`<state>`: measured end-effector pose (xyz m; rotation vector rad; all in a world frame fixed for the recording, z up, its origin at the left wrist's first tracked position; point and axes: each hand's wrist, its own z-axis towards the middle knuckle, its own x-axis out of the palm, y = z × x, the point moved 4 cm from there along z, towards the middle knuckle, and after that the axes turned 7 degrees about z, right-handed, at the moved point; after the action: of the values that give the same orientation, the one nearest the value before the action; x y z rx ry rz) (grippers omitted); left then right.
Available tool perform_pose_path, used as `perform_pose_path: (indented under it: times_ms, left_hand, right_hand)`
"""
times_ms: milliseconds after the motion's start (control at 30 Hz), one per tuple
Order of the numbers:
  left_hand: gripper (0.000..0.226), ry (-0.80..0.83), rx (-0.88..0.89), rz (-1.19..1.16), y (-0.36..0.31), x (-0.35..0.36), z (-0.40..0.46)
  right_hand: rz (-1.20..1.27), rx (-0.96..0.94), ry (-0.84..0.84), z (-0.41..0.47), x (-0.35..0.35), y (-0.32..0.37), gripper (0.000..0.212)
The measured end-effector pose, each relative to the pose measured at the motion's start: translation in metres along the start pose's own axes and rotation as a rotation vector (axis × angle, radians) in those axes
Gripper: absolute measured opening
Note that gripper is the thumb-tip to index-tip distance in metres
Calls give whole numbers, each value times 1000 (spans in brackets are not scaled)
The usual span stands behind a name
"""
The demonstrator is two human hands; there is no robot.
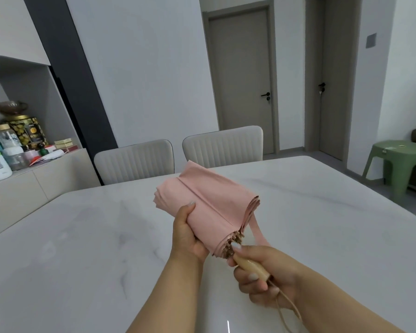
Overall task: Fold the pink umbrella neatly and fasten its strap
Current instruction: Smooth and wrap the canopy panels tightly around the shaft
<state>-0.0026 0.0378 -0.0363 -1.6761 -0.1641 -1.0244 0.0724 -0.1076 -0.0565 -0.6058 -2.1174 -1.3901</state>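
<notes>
Soft, light pink umbrella (209, 207) gripped by left hand (186, 236); right hand (262, 275) clasping wooden handle (251, 267); strap (258, 233) dangling loose.

umbrella (209, 203): pink | handle (250, 266): pale wood | table (82, 248): white, grey-veined | stool (399, 157): green | chairs (135, 159): cream, ribbed

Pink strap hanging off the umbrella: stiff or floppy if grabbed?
Likely floppy: the strap dangles loose beside the pink umbrella. Probably light, being thin flat fabric. It may swing while the right hand moves the wooden handle.
</notes>
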Motion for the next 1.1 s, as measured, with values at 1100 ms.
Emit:
perform_pose_path:
  times_ms: [1100]
  left_hand:
    - [35,229,-179,94,-1,30,-3]
  right_hand:
    - [-564,-387,-407,0,12,1,23]
